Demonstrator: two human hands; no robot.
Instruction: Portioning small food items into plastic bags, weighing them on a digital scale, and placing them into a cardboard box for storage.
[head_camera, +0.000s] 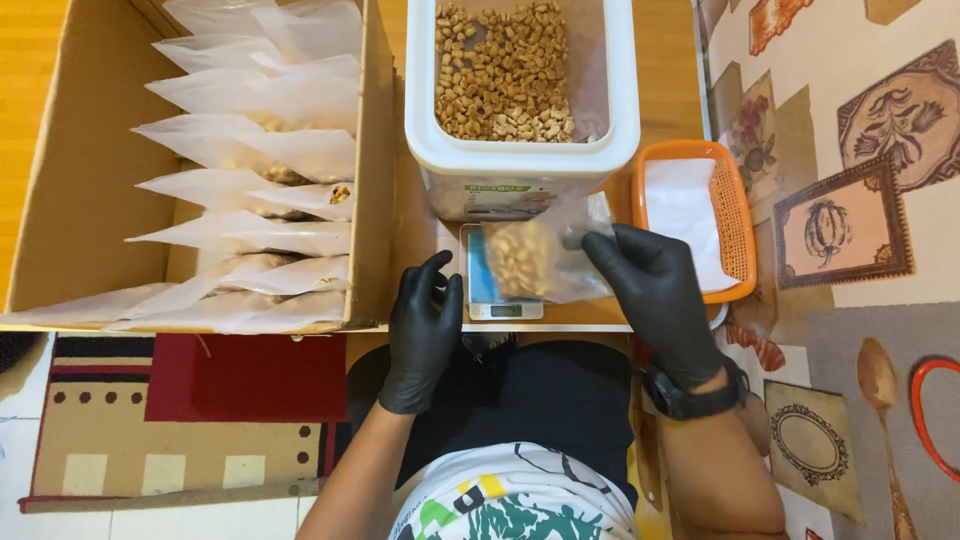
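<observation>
Both of my hands wear black gloves. My right hand (655, 300) pinches the top of a clear plastic bag (540, 258) partly filled with tan pellets, which rests over a small digital scale (500, 300). To the left of the scale, my left hand (422, 330) hovers with its fingers apart and nothing in it. Just behind the scale stands a white tub (520, 150) of the same tan pellets.
A cardboard box (80, 180) at left holds several filled clear bags in a row. An orange basket (735, 215) with flat empty bags sits right of the scale. Patterned mats cover the floor, and a red ring lies at the far right.
</observation>
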